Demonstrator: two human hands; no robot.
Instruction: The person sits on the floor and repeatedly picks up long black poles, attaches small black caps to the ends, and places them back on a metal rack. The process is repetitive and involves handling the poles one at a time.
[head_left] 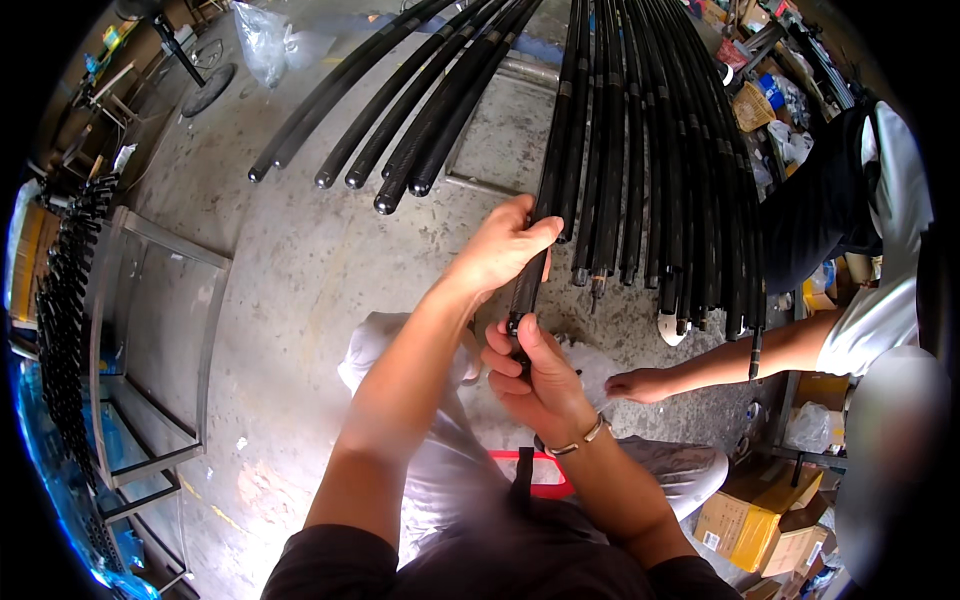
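A long black pole (525,290) with a woven sheen slopes down toward me, its near end in front of my lap. My left hand (503,245) is closed around it a little above that end, thumb on top. Below, my right hand (540,378) pinches a small dark end piece at the pole's tip; its exact shape is partly hidden by the fingers. Right beside hangs a dense row of similar black poles (690,200), their near ends uneven. To the left, several more black poles (440,120) lie side by side with rounded ends.
A co-worker's hand (640,385) reaches in from the right, near a clear plastic bag (590,365). At left stands a metal frame (160,465) beside a stack of dark rods (70,300). Cardboard boxes (755,520) sit at lower right. A red-rimmed seat (550,475) shows between my legs.
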